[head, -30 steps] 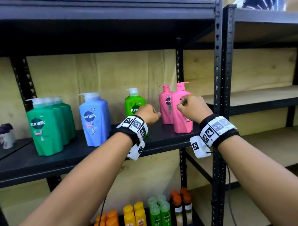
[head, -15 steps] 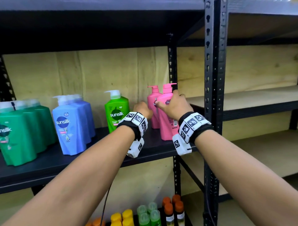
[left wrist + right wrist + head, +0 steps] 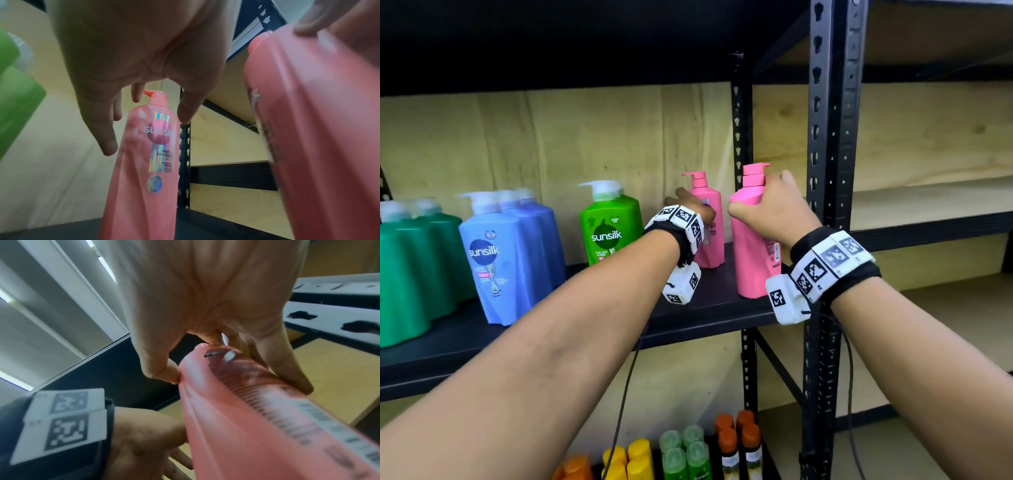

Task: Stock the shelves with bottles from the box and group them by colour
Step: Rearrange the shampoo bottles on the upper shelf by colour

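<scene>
Two pink pump bottles stand at the right end of the black shelf (image 3: 715, 308). My right hand (image 3: 763, 202) grips the front pink bottle (image 3: 751, 253) at its shoulder; in the right wrist view the thumb and fingers (image 3: 287, 374) clamp the front pink bottle (image 3: 257, 418). My left hand (image 3: 688, 202) reaches beside the rear pink bottle (image 3: 709, 222). In the left wrist view the left hand (image 3: 144, 129) has straight, spread fingers (image 3: 107, 142) close in front of the rear pink bottle (image 3: 148, 162); whether they touch it is unclear.
A light green bottle (image 3: 609, 226), blue bottles (image 3: 500, 257) and dark green bottles (image 3: 410, 270) stand in groups to the left. A black upright post (image 3: 828, 171) rises just right of the hands. Small coloured bottles (image 3: 688, 452) fill the lower shelf. Wooden shelves (image 3: 928, 198) extend right.
My right hand went from a fist to gripping the front pink bottle, which now stands apart from the rear one. My left hand opened and reached to the rear pink bottle.
</scene>
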